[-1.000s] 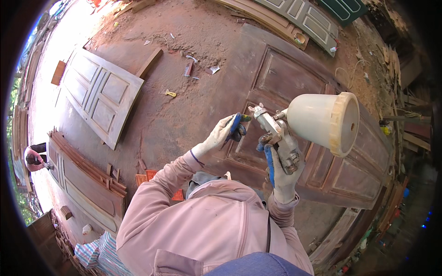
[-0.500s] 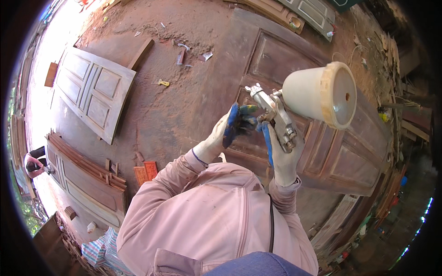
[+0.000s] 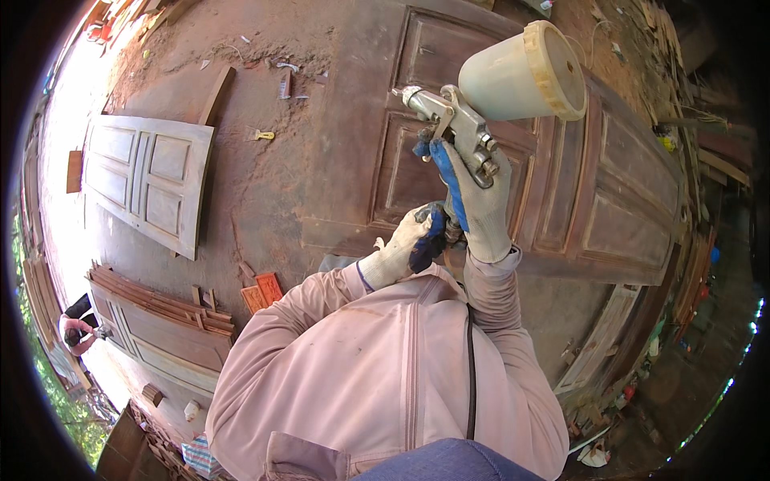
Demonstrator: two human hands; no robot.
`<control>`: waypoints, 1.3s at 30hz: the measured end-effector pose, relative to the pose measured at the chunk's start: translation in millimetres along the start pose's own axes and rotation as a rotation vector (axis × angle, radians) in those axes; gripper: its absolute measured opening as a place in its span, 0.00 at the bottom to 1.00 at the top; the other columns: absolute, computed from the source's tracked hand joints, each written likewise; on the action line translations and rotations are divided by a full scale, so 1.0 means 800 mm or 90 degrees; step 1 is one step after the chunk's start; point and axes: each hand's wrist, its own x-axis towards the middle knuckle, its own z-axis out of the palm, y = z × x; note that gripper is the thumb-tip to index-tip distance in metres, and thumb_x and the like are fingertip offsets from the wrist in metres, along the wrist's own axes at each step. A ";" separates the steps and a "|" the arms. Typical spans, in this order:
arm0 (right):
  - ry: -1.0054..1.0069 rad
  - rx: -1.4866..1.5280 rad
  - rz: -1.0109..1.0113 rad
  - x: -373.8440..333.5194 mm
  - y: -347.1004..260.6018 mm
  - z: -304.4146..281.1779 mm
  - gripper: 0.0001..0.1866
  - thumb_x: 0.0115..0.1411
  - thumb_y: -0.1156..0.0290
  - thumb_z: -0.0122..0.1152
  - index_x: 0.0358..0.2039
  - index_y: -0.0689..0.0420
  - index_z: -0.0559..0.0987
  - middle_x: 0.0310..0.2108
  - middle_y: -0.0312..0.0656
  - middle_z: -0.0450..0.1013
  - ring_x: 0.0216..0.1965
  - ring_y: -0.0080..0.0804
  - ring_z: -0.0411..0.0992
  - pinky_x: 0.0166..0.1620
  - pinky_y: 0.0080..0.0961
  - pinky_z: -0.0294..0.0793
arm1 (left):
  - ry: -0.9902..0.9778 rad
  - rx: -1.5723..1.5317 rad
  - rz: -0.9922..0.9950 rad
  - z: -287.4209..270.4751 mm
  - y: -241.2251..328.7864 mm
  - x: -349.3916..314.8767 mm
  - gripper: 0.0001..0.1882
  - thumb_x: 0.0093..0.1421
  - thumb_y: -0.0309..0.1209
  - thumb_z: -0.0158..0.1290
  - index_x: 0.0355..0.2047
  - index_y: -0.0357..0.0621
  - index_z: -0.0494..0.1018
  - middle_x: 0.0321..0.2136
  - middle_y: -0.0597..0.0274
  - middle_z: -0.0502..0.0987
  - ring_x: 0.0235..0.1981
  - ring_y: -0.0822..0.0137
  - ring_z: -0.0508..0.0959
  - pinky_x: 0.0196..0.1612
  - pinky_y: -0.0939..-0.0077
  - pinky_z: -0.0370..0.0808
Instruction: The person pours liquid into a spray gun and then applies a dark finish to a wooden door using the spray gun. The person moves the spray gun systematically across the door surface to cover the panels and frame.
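A silver spray gun with a whitish plastic cup capped by a yellowed lid is held in my right hand. That hand wears a white glove with a blue palm, its fingers wrapped round the gun's handle. Just below it, close to my chest, my left hand, in a matching glove, has its fingers curled. They close near the right wrist on something dark and greyish, mostly hidden. Beneath the gun lies a large brown panelled wooden door.
A paler panelled door leans at the left. Nearer, strips of wood rest on another door, with a person beside it. A yellow-handled scraper and an orange-red piece lie on the floor. Timber is stacked at the right.
The spray gun and my right hand have moved up and slightly left. My left hand has come down from beside the gun to below it, its fingers now curled in. The view has shifted.
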 end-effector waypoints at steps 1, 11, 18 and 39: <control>-0.006 0.002 0.010 0.000 -0.001 0.001 0.23 0.61 0.82 0.61 0.58 0.66 0.72 0.45 0.43 0.79 0.44 0.24 0.77 0.47 0.21 0.76 | 0.011 0.050 -0.007 0.005 0.008 -0.001 0.21 0.64 0.43 0.59 0.47 0.40 0.73 0.41 0.63 0.80 0.36 0.72 0.79 0.40 0.74 0.79; -0.053 -0.067 -0.065 -0.006 -0.012 0.023 0.21 0.60 0.79 0.62 0.55 0.65 0.75 0.41 0.43 0.81 0.40 0.21 0.77 0.44 0.22 0.76 | -0.147 -0.531 -0.297 -0.037 -0.001 -0.001 0.17 0.65 0.38 0.56 0.51 0.44 0.73 0.46 0.61 0.79 0.48 0.65 0.79 0.55 0.64 0.76; -0.085 -0.093 -0.028 -0.015 -0.007 0.024 0.24 0.64 0.79 0.59 0.61 0.61 0.71 0.41 0.39 0.78 0.37 0.21 0.76 0.41 0.19 0.76 | -0.050 -0.101 0.011 -0.019 -0.005 -0.003 0.23 0.61 0.41 0.61 0.51 0.40 0.71 0.42 0.60 0.79 0.41 0.65 0.81 0.49 0.64 0.80; -0.074 -0.141 -0.087 -0.001 -0.023 0.052 0.16 0.59 0.79 0.63 0.49 0.65 0.78 0.34 0.43 0.81 0.33 0.24 0.79 0.38 0.24 0.76 | 0.024 0.061 0.039 -0.027 0.015 0.003 0.24 0.59 0.50 0.62 0.45 0.45 0.73 0.33 0.70 0.79 0.31 0.78 0.75 0.35 0.80 0.74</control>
